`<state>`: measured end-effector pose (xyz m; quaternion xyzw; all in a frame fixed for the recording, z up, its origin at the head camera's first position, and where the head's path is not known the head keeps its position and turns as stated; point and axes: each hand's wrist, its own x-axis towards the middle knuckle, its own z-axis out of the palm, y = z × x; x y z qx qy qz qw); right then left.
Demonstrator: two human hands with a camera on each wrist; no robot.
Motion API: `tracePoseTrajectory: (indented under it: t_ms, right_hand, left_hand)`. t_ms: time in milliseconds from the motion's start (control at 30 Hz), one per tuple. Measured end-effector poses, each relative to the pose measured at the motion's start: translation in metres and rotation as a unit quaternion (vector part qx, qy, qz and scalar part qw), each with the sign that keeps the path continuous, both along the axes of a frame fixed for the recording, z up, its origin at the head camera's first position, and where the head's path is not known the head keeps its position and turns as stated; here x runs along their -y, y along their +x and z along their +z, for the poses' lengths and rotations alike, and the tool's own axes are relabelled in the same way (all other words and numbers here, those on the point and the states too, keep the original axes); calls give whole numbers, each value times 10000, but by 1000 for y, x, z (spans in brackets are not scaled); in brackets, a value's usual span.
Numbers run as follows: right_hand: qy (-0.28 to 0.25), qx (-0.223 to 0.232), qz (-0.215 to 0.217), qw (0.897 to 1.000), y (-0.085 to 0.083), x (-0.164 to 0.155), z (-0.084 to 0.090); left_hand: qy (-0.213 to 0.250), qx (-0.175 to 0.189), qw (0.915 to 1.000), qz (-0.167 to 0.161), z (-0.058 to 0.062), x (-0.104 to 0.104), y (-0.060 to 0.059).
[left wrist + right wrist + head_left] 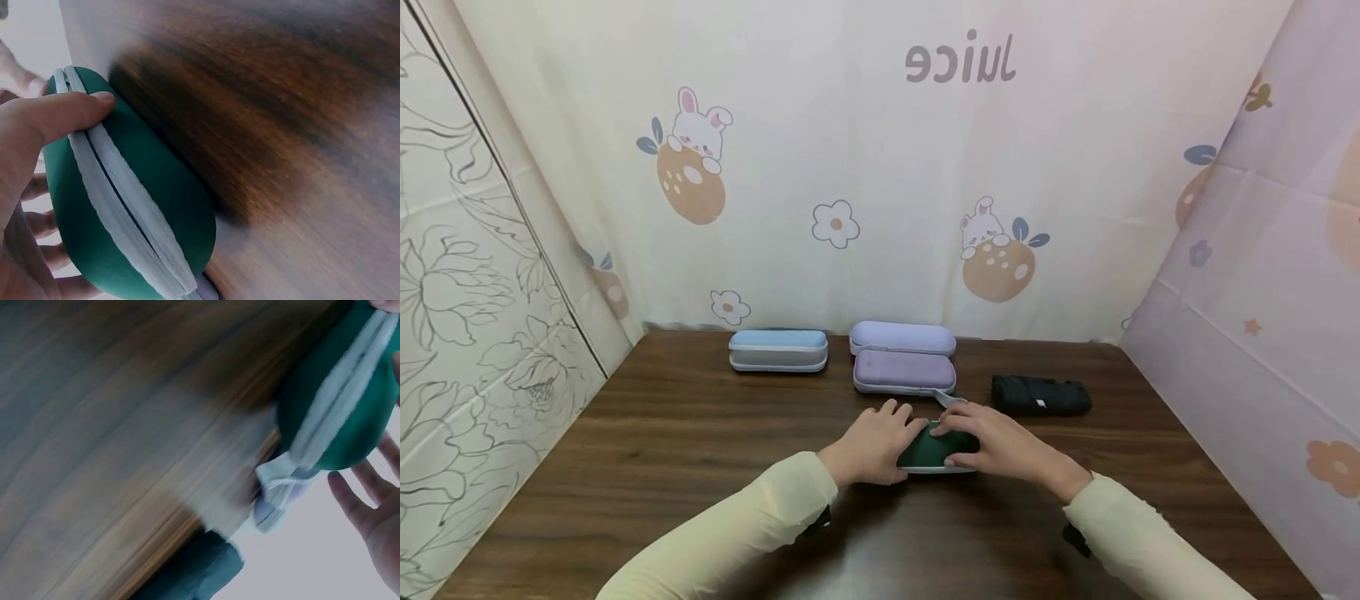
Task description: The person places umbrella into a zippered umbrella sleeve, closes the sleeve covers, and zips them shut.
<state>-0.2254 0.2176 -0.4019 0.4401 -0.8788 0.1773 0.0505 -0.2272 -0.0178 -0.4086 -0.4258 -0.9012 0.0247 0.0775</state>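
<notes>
1. At the far left of the row at the back of the bench lies a blue case, well apart from the hands.
2. The left hand grips the left end of a green case that lies on the bench in front of the person. Only the left wrist view shows how: the thumb is curled over the pale zip band and the fingers wrap underneath.
3. Behind the green case lie two lilac cases, one behind the other.
4. The right hand covers the case's right end. In the right wrist view its fingers look fairly straight and the zip tab shows; whether they pinch anything I cannot tell.
5. Farthest right lies a black folded bundle.
</notes>
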Motion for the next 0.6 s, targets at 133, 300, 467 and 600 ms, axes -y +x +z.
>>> tracePoseTrajectory:
  t_ms: [133,300,467,600]
  right_hand:
    - [45,408,-129,9991,0,12,4]
    - [402,329,-65,9986,-1,20,7]
    - [617,292,-131,9976,0,20,10]
    - [696,399,-176,9966,0,20,9]
  left_hand:
    - [201,322,9990,-224,1,7,-3]
    - [1094,2268,9676,-175,8,33,-25]
    - [1856,3599,9143,-8,8,54,-48]
    - [1770,3990,8994,-238,1,58,-59]
